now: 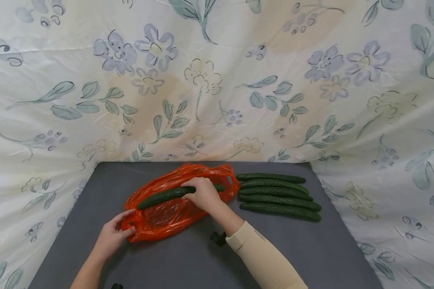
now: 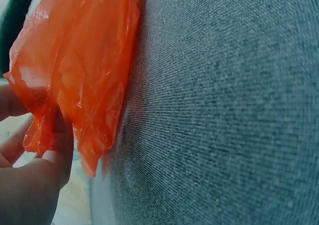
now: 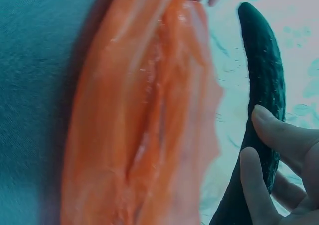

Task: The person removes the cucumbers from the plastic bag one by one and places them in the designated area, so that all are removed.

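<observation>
A dark green cucumber [image 1: 166, 196] is gripped near its middle by my right hand [image 1: 205, 195], above the spread orange plastic bag [image 1: 181, 230]. In the right wrist view, thumb and fingers wrap round the cucumber [image 3: 264, 70], which is raised beside the bag [image 3: 114, 110]. My left hand [image 1: 112, 235] holds the bag's left end. Up close in the left wrist view, the left hand [image 2: 35, 180] pinches the thin bag [image 2: 89, 51] between thumb and fingers. Several more cucumbers [image 1: 278, 192] lie side by side to the right of the bag.
Grey cloth covers the table [image 1: 275, 257]. A floral curtain [image 1: 217, 80] hangs behind it and at both sides. A small black object [image 1: 218, 239] sits near the right forearm, and another dark one [image 1: 117, 286] shows at the bottom edge.
</observation>
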### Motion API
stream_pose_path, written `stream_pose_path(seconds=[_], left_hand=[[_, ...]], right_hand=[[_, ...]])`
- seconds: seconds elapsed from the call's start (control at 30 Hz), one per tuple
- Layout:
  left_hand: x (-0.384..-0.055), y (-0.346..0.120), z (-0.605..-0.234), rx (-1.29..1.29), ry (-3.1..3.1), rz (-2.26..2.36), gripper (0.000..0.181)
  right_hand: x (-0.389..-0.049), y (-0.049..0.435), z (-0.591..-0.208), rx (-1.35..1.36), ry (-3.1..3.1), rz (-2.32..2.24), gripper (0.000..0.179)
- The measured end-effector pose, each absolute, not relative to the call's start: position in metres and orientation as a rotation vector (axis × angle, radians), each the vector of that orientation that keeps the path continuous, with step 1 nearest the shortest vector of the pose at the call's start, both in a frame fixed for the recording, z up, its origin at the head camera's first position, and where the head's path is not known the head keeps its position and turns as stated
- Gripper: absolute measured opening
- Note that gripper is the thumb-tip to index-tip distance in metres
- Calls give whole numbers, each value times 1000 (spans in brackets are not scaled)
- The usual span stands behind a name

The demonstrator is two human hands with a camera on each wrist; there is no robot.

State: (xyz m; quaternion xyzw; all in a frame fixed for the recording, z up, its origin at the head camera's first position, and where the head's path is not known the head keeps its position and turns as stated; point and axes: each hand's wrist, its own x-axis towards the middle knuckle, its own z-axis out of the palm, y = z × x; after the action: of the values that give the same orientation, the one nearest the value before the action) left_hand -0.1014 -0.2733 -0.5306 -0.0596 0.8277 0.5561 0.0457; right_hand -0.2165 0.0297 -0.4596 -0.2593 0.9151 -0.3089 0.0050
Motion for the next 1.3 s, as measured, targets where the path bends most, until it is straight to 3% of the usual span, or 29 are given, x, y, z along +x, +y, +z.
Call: stream_pose_path(seconds=[0.27, 0.7, 1.3], left_hand=[[-100, -273, -529, -204, 2548, 1648, 63], [-100, -275, -534, -227, 2562, 1639, 63], [-101, -270, -535, -261, 2552, 1627, 63]], right_hand=[[-209, 61, -442, -740, 2829, -1038, 43], [-205, 144, -448, -470, 2841, -1125, 40], [-176, 273, -480, -69, 2819, -1059, 44]])
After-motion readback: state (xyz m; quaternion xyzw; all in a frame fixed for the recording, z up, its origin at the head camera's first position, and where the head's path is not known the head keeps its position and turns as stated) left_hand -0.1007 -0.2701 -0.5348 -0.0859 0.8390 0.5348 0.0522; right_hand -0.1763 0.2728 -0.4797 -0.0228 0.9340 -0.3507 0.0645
